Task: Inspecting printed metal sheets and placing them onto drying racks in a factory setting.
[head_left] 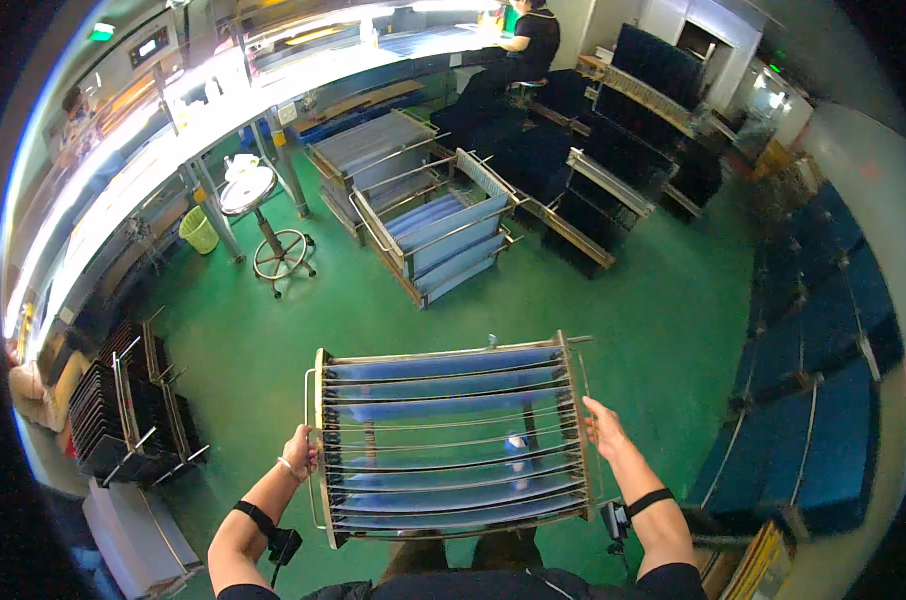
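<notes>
Metal wire forms the handle (308,390) at the left end of the rack (323,400); the left hand (301,452) is curled around it. The right hand (605,430) is set at the right end; from where I stand, I cannot tell how far its fingers close. The rack is between the hands, in front of the body. Blue sheets (443,385) fill its upper and lower slots; floor (673,280) shows through the middle ones.

To hold it well, in my judgement: bear both ends equally, so the rails stay level and nothing slides sideways. Grip handle or frame only; keep fingertips off the sheets, which probably mark easily. Bend the elbows and hold the load near the body. Prevent the strapped boxes (284,546) on the forearms from knocking the frame.

Check clearance before turning. Ahead, well apart, stands a pale rack (458,228) with rods jutting at its right corner; swing no end toward them. Left of that, a stool (248,195) stands near a basket (199,230) and the lit bench (303,75). Dark racks (128,420) occupy the left side; dark panels (763,450) line the right. At the bench's far end sits a co-worker (538,45); allow room there.
</notes>
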A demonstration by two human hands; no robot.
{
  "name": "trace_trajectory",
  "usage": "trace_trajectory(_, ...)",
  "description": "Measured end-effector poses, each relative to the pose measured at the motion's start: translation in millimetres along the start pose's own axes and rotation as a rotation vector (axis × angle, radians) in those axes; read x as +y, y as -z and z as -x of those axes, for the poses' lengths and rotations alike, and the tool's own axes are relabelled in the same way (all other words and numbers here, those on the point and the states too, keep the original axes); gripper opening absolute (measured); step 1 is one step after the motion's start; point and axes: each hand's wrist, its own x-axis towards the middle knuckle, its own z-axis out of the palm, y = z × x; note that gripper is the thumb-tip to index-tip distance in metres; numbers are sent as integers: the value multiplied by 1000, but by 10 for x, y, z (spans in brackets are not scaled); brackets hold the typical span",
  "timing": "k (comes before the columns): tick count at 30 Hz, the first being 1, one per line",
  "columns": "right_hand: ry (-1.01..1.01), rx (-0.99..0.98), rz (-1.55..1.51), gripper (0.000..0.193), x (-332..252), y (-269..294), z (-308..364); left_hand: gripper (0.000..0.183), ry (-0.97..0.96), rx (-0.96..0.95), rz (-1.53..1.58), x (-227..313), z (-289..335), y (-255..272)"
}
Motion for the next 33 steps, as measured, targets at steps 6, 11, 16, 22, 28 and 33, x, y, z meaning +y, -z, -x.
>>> trace_trajectory(6,45,-238,185,36,-255,-405,-1501,19,119,126,215,-368,-575,-375)
trace_trajectory(11,67,-264,219,24,-422,-598,-2199,19,107,172,434,-762,-1212,-625)
trace_trajectory(16,-39,-214,233,25,-156,-718,-2190,16,83,85,335,-864,-1566,-349)
trace_trajectory(22,17,-60,279,41,103,-744,-2194,19,86,68,268,-862,-1998,-486)
trace_trajectory(28,41,96,374,75,598,-640,-2297,21,39,-26,129,-1164,-2398,-624)
trace_trajectory(33,240,135,695,73,535,-833,-1880,39,-166,-227,-179,-983,-1918,-371)
